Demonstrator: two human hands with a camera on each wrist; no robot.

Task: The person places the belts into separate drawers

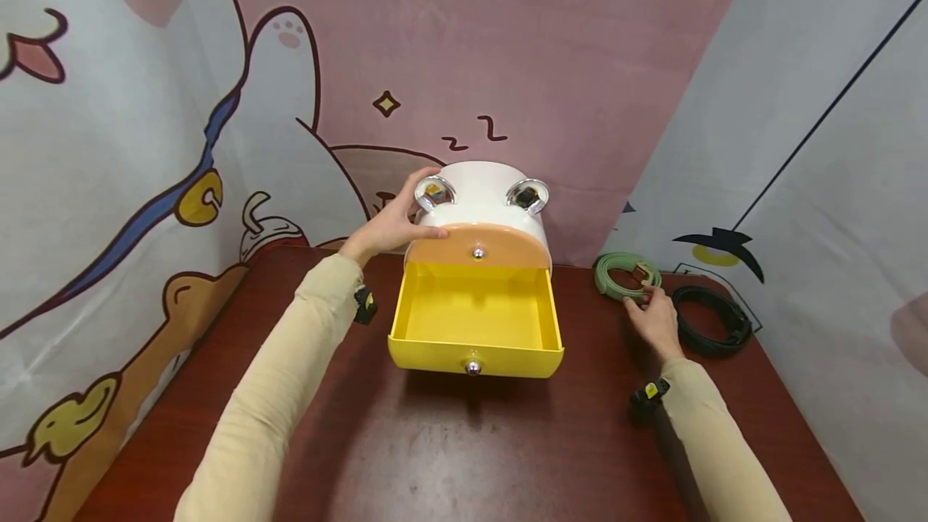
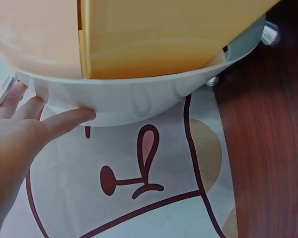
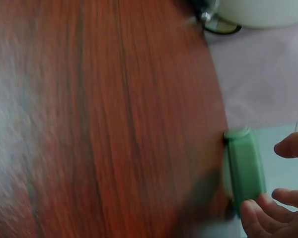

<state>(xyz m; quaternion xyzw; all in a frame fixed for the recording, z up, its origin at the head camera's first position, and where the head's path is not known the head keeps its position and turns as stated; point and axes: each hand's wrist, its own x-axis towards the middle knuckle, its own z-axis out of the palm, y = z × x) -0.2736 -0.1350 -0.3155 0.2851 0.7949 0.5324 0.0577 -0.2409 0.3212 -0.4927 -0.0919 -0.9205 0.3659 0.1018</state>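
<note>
Green belt [image 1: 603,279] lies coiled at about three o'clock from the yellow drawer [image 1: 435,354], which juts out nearest you, its floor bare between the walls. Your right hand [image 1: 656,325] touches the belt's near edge with its fingertips, fingers apart. At that hand's three o'clock, just beside it, a coiled black belt [image 1: 714,345] rests on the red-brown table [image 1: 580,441]. At the yellow drawer's twelve o'clock, an orange drawer [image 1: 503,248] sits flush, so you cannot see its contents. Your left hand [image 1: 395,224], at ten o'clock, is spread wide, thumb on the orange front, fingers against the white cabinet [image 1: 482,188]. Your left wrist view shows fingertips on the shell's side, which the head view hides. Only the head view gives you the gold buckle [image 1: 641,273]; the right wrist view shows the green band's outer face. Farthest hangs a pink wall cloth [image 1: 565,87].
</note>
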